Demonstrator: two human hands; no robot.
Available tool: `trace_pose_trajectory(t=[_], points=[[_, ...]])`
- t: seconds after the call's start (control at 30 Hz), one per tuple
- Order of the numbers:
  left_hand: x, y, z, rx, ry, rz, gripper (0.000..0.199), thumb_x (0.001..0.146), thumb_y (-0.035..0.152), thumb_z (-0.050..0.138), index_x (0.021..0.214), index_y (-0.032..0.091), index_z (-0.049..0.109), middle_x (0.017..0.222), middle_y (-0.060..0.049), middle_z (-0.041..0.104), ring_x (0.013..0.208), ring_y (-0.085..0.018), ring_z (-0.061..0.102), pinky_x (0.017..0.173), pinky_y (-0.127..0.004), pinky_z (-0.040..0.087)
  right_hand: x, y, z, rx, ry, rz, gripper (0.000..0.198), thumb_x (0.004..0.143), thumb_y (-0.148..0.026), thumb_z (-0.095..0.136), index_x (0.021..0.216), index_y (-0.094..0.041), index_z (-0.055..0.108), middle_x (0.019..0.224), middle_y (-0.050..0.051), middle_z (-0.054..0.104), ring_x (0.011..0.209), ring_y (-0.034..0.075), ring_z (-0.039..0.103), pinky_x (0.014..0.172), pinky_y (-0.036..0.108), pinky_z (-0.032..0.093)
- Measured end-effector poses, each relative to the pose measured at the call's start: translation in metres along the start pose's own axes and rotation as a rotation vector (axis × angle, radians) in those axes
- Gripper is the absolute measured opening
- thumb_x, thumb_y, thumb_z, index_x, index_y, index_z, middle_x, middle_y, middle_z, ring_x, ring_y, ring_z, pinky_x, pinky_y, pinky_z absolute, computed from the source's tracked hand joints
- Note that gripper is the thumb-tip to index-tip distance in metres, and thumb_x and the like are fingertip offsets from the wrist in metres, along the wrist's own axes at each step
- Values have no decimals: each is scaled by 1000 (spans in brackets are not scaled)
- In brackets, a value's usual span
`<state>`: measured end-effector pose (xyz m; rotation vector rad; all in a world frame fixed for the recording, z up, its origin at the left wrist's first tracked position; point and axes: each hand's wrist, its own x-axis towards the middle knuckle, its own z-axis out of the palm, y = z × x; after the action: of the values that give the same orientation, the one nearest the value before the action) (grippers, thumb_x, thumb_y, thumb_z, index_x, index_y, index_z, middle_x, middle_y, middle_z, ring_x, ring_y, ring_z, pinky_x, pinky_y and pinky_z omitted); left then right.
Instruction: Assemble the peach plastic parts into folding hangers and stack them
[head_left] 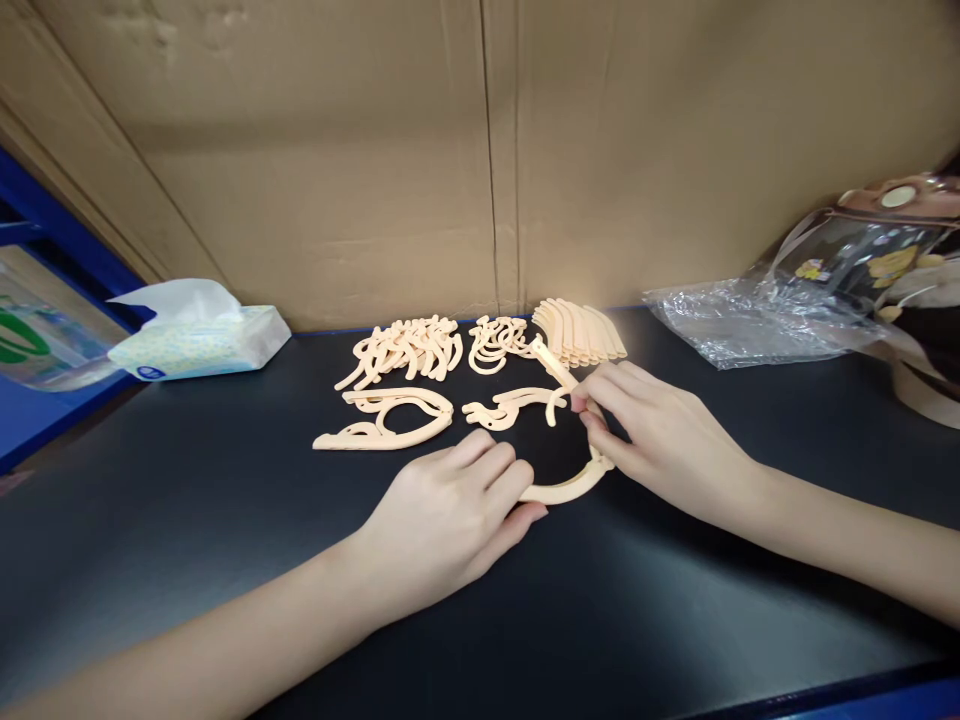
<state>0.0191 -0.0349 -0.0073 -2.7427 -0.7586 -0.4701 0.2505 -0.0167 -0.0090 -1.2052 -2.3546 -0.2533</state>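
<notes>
Both hands hold one curved cream plastic piece (564,488) lying on the black table (225,520). My left hand (450,510) pinches its near left end. My right hand (660,440) grips its right side and a straight arm of the piece (553,362) that points up and left. Beyond the hands lie a loop-shaped cream piece (386,420) and a wavy cream piece (510,405). Behind those sit three small piles of similar cream parts: hooks (405,350), curled bits (495,342) and stacked strips (581,330).
A soft tissue pack (199,335) lies at the back left next to a blue shelf edge (67,245). Crumpled clear plastic bags (750,320) and a clear pouch (870,250) sit at the back right. A cardboard wall (480,150) closes the back.
</notes>
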Motion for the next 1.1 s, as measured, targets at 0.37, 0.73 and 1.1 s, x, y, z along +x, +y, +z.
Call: trace_pose_trajectory(t=[0.37,0.73,1.1], points=[[-3,-11,8,-123,-76,-139,40,97,32,45,132,14,53,143,-17,46,139,-33,34,108,-52,36,-3,17,6,-301,-75,5,16,88,-7,43,92,-16,56,85,7,67,82,22,62,59,29,44],[-4,-11,8,-65,-159,-210,48,98,39,41,134,11,55,143,-17,48,139,-35,34,111,-56,34,1,27,5,-434,-100,16,20,88,-5,45,101,-12,59,77,7,67,69,21,62,65,31,41],[-4,-12,12,-58,-92,-185,45,97,37,44,130,10,58,135,-18,53,135,-35,40,109,-57,36,4,15,-7,-124,-168,-330,27,95,-38,48,90,-17,64,87,5,64,80,20,60,72,32,43]])
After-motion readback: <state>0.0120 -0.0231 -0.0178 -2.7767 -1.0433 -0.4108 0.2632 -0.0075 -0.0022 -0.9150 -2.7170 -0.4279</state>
